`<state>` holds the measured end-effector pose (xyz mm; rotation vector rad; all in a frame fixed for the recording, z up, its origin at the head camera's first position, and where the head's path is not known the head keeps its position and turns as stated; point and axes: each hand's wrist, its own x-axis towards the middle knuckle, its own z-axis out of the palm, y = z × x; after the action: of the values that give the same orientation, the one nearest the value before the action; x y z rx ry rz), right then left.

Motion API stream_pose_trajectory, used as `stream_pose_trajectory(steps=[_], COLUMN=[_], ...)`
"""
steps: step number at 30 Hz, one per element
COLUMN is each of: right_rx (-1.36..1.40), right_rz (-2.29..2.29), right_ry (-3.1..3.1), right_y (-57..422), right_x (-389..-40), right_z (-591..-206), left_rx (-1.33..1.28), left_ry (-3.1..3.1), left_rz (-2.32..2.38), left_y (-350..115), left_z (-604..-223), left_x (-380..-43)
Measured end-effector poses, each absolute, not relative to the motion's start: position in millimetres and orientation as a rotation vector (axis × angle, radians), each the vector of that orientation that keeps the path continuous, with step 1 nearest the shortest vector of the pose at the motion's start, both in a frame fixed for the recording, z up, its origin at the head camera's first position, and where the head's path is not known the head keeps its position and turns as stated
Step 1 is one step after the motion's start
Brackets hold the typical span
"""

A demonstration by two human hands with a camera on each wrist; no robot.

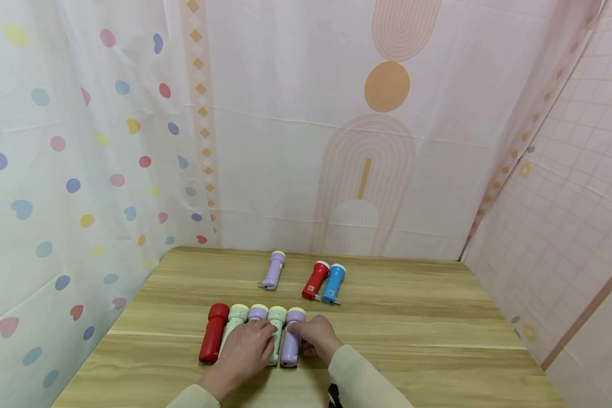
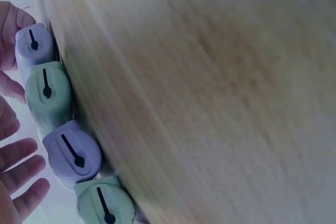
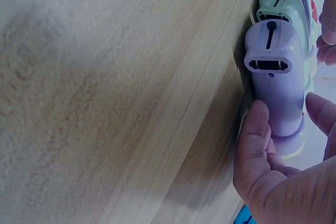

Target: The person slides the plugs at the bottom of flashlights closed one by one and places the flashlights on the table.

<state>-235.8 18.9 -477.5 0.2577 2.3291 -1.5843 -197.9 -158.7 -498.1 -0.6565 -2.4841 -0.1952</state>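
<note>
Several flashlights lie side by side in a row near the front of the table. A red flashlight (image 1: 214,334) is at the left end, followed by a green flashlight (image 1: 238,313), a purple flashlight (image 1: 258,312), another green flashlight (image 1: 275,345) and a second purple flashlight (image 3: 281,95) at the right end. My right hand (image 1: 318,335) holds that end flashlight, thumb on one side and fingers along the other. Over the middle of the row lies my left hand (image 1: 247,348), its fingers loosely extended, hiding parts of the flashlights beneath.
Farther back on the wooden table (image 1: 413,323) lie a lone purple flashlight (image 1: 274,272) and, to its right, a red flashlight (image 1: 316,280) beside a blue flashlight (image 1: 334,283). These show plug prongs at their lower ends. A patterned curtain (image 1: 275,141) hangs behind the table.
</note>
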Motion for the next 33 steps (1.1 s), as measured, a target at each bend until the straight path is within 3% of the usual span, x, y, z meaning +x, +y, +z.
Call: stream_pose_trajectory(steps=[33], right_rx=[0.310], right_rz=[-1.558], right_ry=[2.348], right_y=[34.0], right_x=[-250.4], right_z=[-475.5], left_rx=[-0.454], left_ry=[-2.709], left_rz=[-0.141], left_y=[-170.2], left_z=[-496.4], left_x=[-199.2])
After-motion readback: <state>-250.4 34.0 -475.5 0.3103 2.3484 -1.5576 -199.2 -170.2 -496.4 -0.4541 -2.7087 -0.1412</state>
